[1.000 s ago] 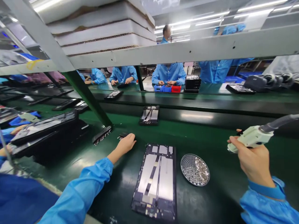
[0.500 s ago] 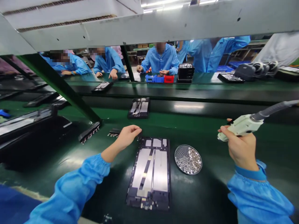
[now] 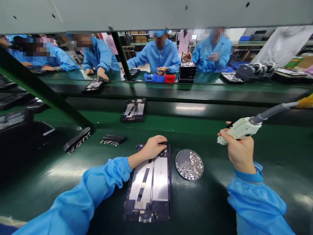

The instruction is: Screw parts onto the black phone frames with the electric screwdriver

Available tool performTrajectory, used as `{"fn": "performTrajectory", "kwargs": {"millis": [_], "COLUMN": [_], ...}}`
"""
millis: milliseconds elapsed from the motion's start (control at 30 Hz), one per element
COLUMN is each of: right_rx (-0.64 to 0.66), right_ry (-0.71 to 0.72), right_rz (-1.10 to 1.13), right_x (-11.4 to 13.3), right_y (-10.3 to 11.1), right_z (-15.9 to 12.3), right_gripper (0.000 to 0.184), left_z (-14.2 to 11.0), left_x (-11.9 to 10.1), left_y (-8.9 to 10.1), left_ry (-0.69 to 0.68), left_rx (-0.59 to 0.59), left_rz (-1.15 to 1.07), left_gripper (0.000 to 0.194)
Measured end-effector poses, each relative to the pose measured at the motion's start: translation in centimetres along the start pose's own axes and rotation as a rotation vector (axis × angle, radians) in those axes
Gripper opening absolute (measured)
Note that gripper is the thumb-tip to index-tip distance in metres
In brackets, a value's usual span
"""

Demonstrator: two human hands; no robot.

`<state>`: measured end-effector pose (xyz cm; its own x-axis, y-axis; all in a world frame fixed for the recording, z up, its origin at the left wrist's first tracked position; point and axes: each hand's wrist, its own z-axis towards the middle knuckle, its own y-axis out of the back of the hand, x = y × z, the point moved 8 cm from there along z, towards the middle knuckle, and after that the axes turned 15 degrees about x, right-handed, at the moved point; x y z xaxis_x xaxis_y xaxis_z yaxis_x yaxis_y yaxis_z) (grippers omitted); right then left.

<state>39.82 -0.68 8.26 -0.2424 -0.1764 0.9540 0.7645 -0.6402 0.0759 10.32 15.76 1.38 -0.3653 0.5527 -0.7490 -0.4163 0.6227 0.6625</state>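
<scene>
My right hand (image 3: 242,151) is wrapped round a pale electric screwdriver (image 3: 241,130) with a thick grey cable, raised over the right of the bench. An opened tablet (image 3: 160,182), its silvery battery area and dark frame exposed, lies in front of me. Over its top end is my left hand (image 3: 154,147), thumb and fingers drawn together near the upper right corner. Whatever is between those fingertips is hidden or too small to make out. Right of the tablet sits a round perforated metal tray (image 3: 189,164) with small shiny screws gathered on one side.
Two dark strips with dangling wires (image 3: 112,139) lie left of the tablet. Another opened tablet (image 3: 134,110) lies farther back. A green slanted post (image 3: 61,101) crosses the left. Co-workers in blue sit across the line, behind blue and red bins (image 3: 169,78).
My left hand has moved right, from beside the tablet onto its top end. My right hand still holds the screwdriver. The camera view has shifted slightly.
</scene>
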Motion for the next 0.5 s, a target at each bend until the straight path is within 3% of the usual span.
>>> {"fn": "performTrajectory", "kwargs": {"millis": [233, 367, 500], "right_rx": [-0.002, -0.022, -0.038], "right_ry": [-0.004, -0.007, 0.037], "right_rz": [0.009, 0.054, 0.081], "right_x": [-0.2, 0.2, 1.9], "right_y": [0.0, -0.5, -1.5], "right_z": [-0.1, -0.4, -0.6], "right_gripper": [0.028, 0.028, 0.037], "left_z": [0.1, -0.8, -1.9], "left_x": [-1.4, -2.1, -2.5], "left_y": [-1.1, -2.1, -2.0], "left_ry": [-0.2, -0.304, -0.321], "left_rx": [0.145, 0.251, 0.289], "left_rz": [0.308, 0.426, 0.487], "left_gripper": [0.02, 0.031, 0.049]}}
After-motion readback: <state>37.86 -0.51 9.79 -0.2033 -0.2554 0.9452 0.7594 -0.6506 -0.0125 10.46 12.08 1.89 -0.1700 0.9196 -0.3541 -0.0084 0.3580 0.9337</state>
